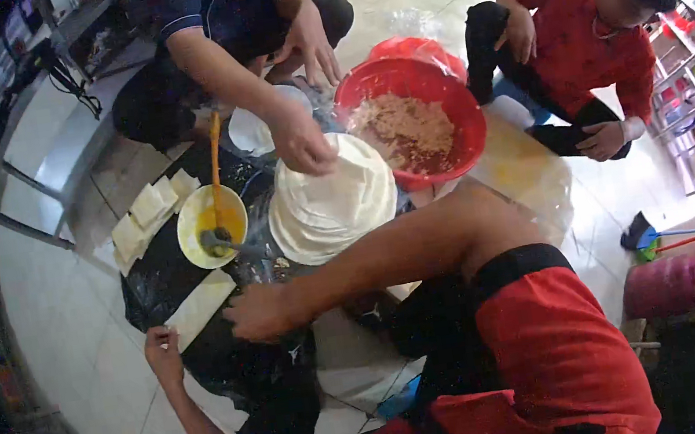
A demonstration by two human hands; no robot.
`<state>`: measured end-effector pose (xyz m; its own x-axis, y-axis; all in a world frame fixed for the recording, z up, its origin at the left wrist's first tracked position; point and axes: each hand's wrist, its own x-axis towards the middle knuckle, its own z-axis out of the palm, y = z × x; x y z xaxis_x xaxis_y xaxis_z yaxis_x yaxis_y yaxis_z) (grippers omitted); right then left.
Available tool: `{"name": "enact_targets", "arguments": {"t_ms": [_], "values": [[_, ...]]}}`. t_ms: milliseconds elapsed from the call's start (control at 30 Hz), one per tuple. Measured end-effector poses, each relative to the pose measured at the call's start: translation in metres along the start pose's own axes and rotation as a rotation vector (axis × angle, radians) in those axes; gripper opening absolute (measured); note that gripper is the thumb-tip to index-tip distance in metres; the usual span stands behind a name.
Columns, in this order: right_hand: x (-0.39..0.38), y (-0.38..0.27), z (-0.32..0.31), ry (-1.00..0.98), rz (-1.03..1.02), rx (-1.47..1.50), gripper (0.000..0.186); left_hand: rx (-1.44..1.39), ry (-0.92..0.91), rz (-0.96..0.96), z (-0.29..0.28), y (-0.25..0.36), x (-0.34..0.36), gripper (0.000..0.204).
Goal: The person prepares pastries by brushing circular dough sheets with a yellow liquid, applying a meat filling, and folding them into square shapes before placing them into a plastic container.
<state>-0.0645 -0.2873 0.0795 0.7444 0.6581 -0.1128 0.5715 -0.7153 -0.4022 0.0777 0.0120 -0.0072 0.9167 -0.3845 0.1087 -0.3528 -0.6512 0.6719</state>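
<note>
A pale folded strip of dough sheet [202, 310] lies on a black plastic cover between my hands. My left hand [165, 356] pinches at its near left end, thumb and finger together. Close by the strip's right edge is my right hand [260, 313], its fingers curled; whatever they hold is hidden. Just beyond stands a cream bowl [186, 231] of yellow liquid, with a wooden-handled tool [215, 160] and a dark-handled brush [222, 241] in it. A tall stack of round white dough sheets [333, 206] sits to the right, where a co-worker's hand [306, 145] touches the top.
Several folded dough pieces [152, 204] lie at the left on the black plastic [140, 290]. A red basin [468, 124] of crumbly filling stands beyond the stack, beside a white bowl [247, 132]. A second co-worker in red [571, 35] squats at far right. A pink gas cylinder [668, 286] stands right.
</note>
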Motion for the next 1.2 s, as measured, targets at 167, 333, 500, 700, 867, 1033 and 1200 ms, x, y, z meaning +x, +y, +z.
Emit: {"name": "enact_targets", "arguments": {"t_ms": [167, 333, 500, 700, 867, 1033, 1200], "values": [[0.028, -0.002, 0.029, -0.106, -0.019, 0.0, 0.022, -0.274, 0.046, -0.141, -0.013, -0.027, -0.012, 0.011], [0.01, 0.018, 0.005, -0.09, 0.12, 0.153, 0.022, -0.352, 0.069, -0.102, 0.002, 0.004, 0.003, 0.018], [0.019, 0.021, 0.014, 0.201, 0.041, 0.027, 0.038, -0.119, 0.115, -0.101, 0.005, 0.054, 0.003, 0.022], [0.072, 0.018, 0.039, 0.212, 0.053, -0.083, 0.053, -0.124, 0.13, -0.093, 0.009, 0.058, -0.001, 0.022], [0.104, 0.02, 0.04, 0.145, -0.059, -0.134, 0.057, -0.195, 0.119, -0.086, 0.014, 0.05, 0.006, 0.021], [0.114, 0.017, 0.05, 0.087, -0.11, -0.192, 0.051, -0.323, 0.155, -0.157, 0.014, 0.038, -0.001, 0.017], [0.094, 0.013, 0.027, 0.117, -0.109, -0.073, 0.048, -0.416, 0.144, -0.209, 0.018, 0.036, -0.006, 0.013]]}}
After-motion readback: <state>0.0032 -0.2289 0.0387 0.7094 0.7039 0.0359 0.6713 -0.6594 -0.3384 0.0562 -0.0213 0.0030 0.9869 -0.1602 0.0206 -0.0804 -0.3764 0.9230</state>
